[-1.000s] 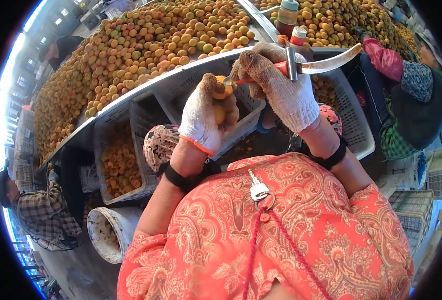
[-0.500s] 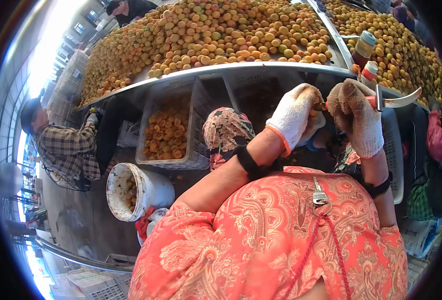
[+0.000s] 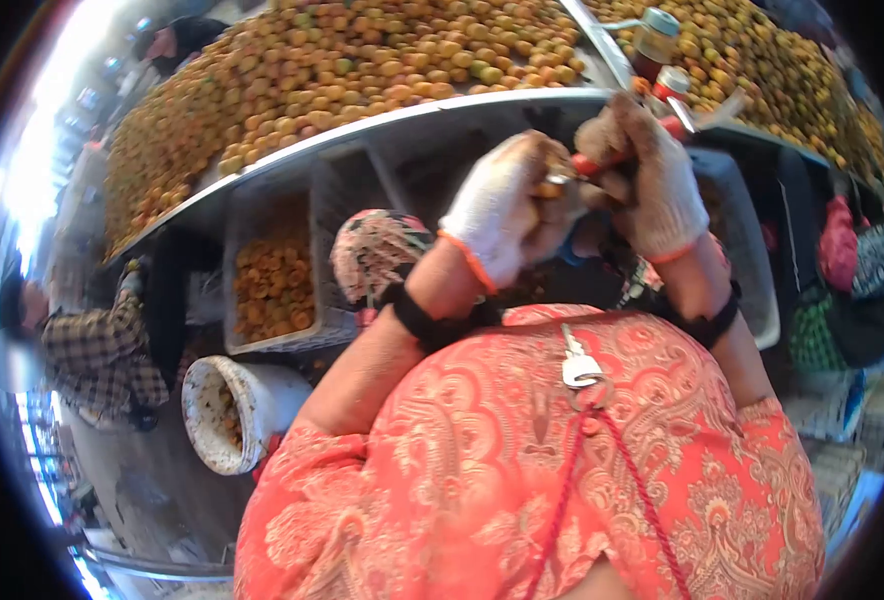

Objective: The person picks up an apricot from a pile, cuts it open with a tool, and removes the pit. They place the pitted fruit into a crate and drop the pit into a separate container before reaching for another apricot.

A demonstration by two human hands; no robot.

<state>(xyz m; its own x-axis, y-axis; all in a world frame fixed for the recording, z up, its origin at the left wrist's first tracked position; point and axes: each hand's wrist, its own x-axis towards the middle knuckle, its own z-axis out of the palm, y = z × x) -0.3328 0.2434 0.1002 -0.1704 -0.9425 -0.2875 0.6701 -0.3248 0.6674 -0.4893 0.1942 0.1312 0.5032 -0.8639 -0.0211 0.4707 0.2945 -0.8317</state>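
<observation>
My right hand (image 3: 652, 185), in a white knitted glove browned at the fingers, is closed round a red-handled knife (image 3: 674, 128). Its curved blade sticks out beyond the hand, to the upper right. At the other end, the red handle reaches toward the left fingers, where a small shiny tip shows. My left hand (image 3: 497, 205), in a similar glove with an orange cuff, is closed on a small orange fruit, seemingly an apricot (image 3: 549, 188), mostly hidden by the fingers. Both hands are close together above my lap, in front of the sorting table's edge.
Heaped apricots (image 3: 392, 50) cover the table behind its metal rim (image 3: 402, 108). Below stands a crate (image 3: 322, 330) of halved fruit; a dirty white bucket (image 3: 282, 395) is at left. Two jars (image 3: 655, 40) stand at the divider. A person in a checked shirt (image 3: 97, 345) sits left.
The whole view has shifted, so the scene sits further left and higher. The knife now slants more, its blade end raised, and the handle's inner end is at the left fingers.
</observation>
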